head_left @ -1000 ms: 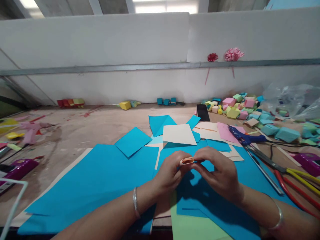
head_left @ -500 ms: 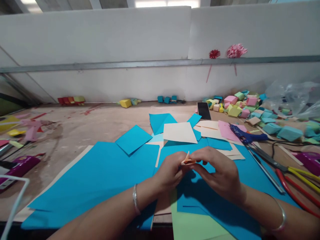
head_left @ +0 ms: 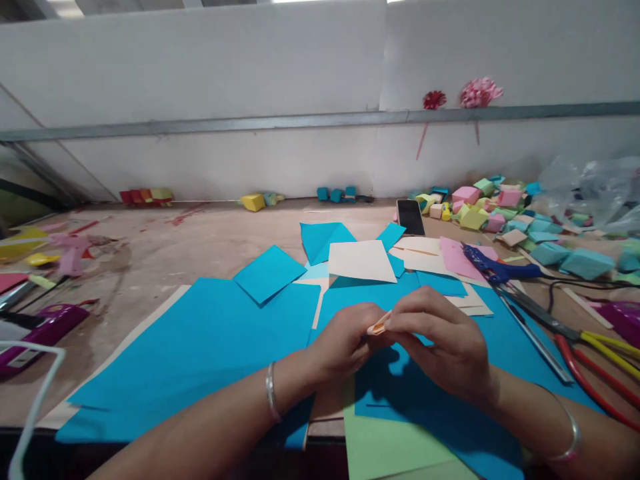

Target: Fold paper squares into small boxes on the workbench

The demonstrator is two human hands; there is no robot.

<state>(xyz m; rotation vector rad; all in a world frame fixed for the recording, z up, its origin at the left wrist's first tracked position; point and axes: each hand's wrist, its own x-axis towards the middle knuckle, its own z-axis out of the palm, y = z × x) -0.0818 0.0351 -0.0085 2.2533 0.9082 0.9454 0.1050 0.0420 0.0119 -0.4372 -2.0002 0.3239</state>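
Note:
A small folded piece of peach paper (head_left: 379,326) is held between my two hands above the blue sheets. My left hand (head_left: 345,337) is closed around its left end, hiding much of it. The thumb and fingers of my right hand (head_left: 440,337) pinch its right edge. Under the hands lie large blue paper sheets (head_left: 215,347), with a green sheet (head_left: 395,440) at the table's front edge. Just beyond the hands rests a cream paper square (head_left: 361,261), and a blue paper square (head_left: 270,275) lies to its left.
At right lie a blue glue gun (head_left: 500,267), a silver pen-like tool (head_left: 537,340) and scissors with red and yellow handles (head_left: 575,360). A phone (head_left: 411,217) sits before a heap of folded paper pieces (head_left: 515,213). A pink glue gun (head_left: 73,252) and purple stapler-like object (head_left: 47,333) are left.
The fold of peach paper has been pressed flatter, its upright tip now leaning right under the right fingers. Both hands stay in nearly the same place, while the camera view has shifted slightly.

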